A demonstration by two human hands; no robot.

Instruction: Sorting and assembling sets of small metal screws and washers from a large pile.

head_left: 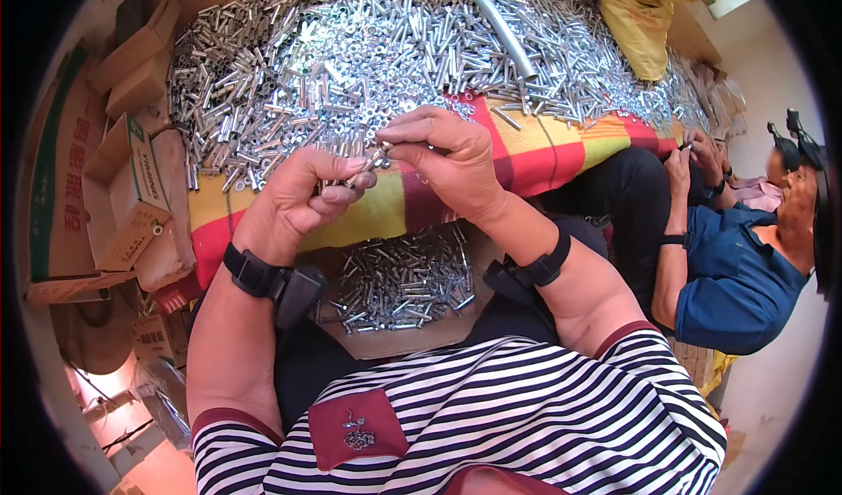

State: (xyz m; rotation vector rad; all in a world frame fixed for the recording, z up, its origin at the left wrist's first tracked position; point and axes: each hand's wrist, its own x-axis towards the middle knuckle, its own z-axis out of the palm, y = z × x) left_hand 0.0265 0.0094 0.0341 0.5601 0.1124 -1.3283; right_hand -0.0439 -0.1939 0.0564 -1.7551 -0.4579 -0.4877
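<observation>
My left hand (pixel 303 199) is closed around a bunch of small silver bolts (pixel 344 157), with one bolt sticking out toward the right. My right hand (pixel 447 157) pinches a small silver washer or nut (pixel 383 147) at the tip of that bolt; which of the two it is I cannot tell. Both hands hover over the front edge of a checked red, yellow and green cloth (pixel 535 157). Behind them a big heap of loose silver bolts and washers (pixel 368 48) covers the cloth. Black bands sit on both wrists.
A cardboard tray of finished bolts (pixel 399 280) lies on my lap. Cardboard boxes (pixel 132 188) are stacked at the left. A yellow sack (pixel 640 17) stands at the back right. A person in a blue shirt (pixel 732 276) sits at the right, hands on small parts.
</observation>
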